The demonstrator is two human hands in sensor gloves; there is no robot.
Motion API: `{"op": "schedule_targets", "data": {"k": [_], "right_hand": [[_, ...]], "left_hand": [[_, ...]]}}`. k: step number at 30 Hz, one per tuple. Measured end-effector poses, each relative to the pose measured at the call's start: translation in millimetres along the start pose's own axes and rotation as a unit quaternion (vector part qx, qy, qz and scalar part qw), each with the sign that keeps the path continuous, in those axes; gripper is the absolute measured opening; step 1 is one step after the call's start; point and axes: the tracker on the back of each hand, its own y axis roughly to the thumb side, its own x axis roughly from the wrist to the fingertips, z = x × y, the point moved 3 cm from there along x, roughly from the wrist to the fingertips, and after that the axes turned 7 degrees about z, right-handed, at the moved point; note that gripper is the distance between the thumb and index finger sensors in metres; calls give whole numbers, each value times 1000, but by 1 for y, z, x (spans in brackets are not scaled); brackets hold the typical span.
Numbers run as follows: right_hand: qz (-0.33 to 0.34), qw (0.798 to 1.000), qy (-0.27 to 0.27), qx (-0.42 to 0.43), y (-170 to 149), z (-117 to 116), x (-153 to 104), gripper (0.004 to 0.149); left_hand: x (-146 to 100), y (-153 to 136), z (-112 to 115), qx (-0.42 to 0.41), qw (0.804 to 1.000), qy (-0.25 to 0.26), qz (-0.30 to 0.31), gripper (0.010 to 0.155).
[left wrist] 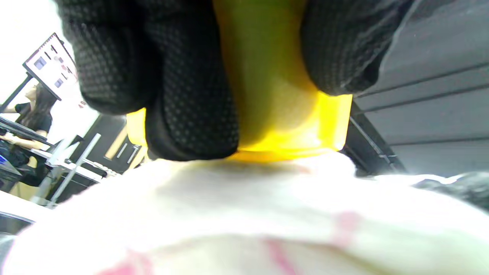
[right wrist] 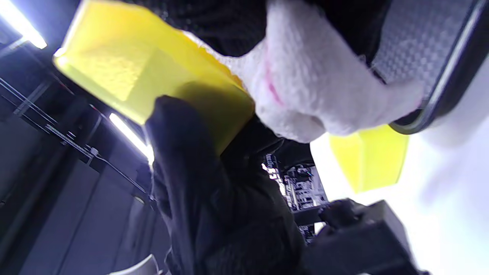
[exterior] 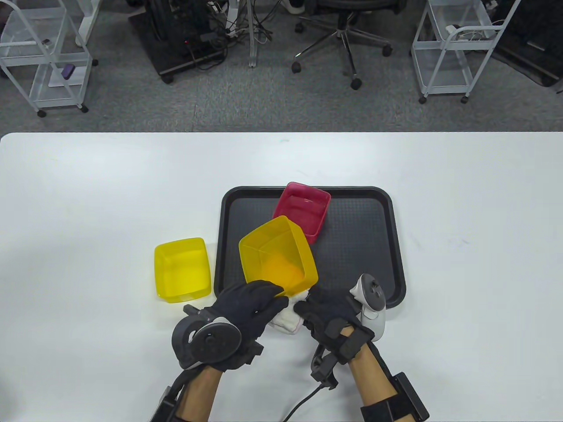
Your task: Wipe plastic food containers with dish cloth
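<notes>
My left hand (exterior: 246,307) grips the near wall of a yellow container (exterior: 277,257), holding it tilted over the front left of the black tray (exterior: 374,228). My right hand (exterior: 325,314) holds a white dish cloth (exterior: 288,318) with pink stripes against the container's underside. In the left wrist view my fingers (left wrist: 191,114) clamp the yellow wall (left wrist: 275,107) above the cloth (left wrist: 244,214). In the right wrist view the cloth (right wrist: 313,88) presses on the yellow container (right wrist: 133,72). A second yellow container (exterior: 182,269) sits on the table to the left. A red container (exterior: 302,210) rests on the tray.
The tray lies at the middle of the white table (exterior: 88,198). Beyond the far table edge are an office chair (exterior: 347,30) and wire carts (exterior: 457,48) on the floor.
</notes>
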Motion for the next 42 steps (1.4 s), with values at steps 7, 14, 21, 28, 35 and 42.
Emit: {"op": "schedule_targets", "data": {"k": [7,14,21,28,35,42], "right_hand": [[12,999,-39,-12,8,15,-4,55],[70,991,-114,-21,18,29,-8,55],[112,975,-192,16,19,40,-14,57],[43,995,-84,18,6,17,-5,57],[1,1000,-17,26,-2,-1,1,58],[57,995,-73,31,12,8,-1,54]], "left_hand": [[0,-6,4,55,998,-17,-8,40],[3,2,8,8,999,-37,4,40],[6,31,17,-102,992,-55,48,40],[7,24,12,-117,992,-30,30,40],[4,-10,-7,30,997,-75,9,41],[0,-52,-32,183,979,-82,-34,41]]}}
